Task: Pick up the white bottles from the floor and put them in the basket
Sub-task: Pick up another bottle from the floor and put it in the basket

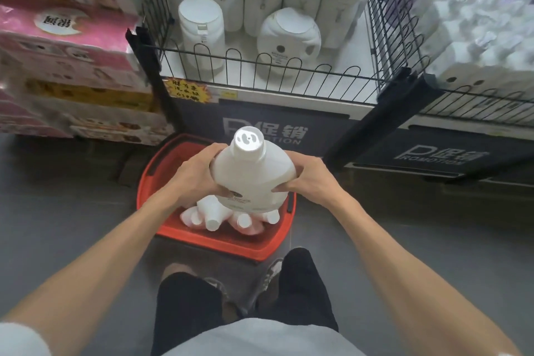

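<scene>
One white bottle point(254, 173), cap toward the camera, is held above the red basket point(216, 243). Left hand point(193, 176) at its 9 o'clock, right hand point(309, 182) at 3 o'clock; fingers point(208, 153) of both curl round the bottle's body. The basket sits on the floor point(72, 211), with smaller white bottles point(212, 218) lying inside. Wire-fenced shelf point(260, 66) at 12 o'clock carries stocked bottles point(201, 29). Pink packs point(63, 29) at 10 o'clock.

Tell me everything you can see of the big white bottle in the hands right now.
The big white bottle looks like smooth matte plastic: wide body, rounded shoulders, flat round cap with dark marks. A dark dot and unreadable fine print sit low on its front. It is held upright over the red basket, gripped at its sides by the left hand and right hand. Whether its base touches the smaller bottles below is hidden.
</scene>
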